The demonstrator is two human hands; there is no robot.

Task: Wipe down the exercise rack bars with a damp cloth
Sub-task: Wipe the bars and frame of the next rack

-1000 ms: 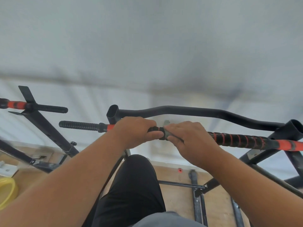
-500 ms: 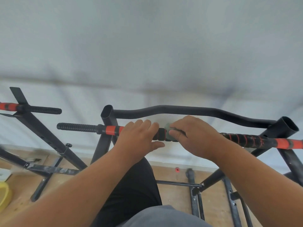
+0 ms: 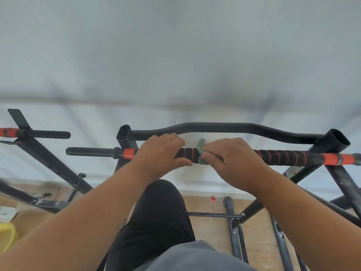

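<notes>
One black exercise rack [image 3: 338, 184] fills the lower half of the view, its base struts resting on a wooden floor [image 3: 213, 227] against a pale wall [image 3: 175, 55]. Bars counted at the top: three. (1) One curved bare black bar [image 3: 224, 127] spans the far side between two open-ended uprights. (2) One straight grip bar [image 3: 283, 156], nearer the person, wrapped black with thin orange spirals, two solid orange sleeves, one near each end, and a ribbed black tip at the left end. (3) One short ribbed handle [image 3: 48, 134] on a separate arm at the left edge, one orange sleeve visible. Two bare forearms, two hands, both on the grip bar near its middle. Left hand [image 3: 160, 153]: fingers curled over the top of the bar, thumb underneath, gripping the wrap just right of the left orange sleeve. Right hand [image 3: 232, 157]: fingers bent round one small green cloth [image 3: 201, 151], pressing it against the bar; the cloth bunches above and below the bar just beside the left hand's fingertips. One small red object [image 3: 212, 198] lies on the floor by the wall. One yellow item [image 3: 6, 236], partly cut off, sits at the left edge.
</notes>
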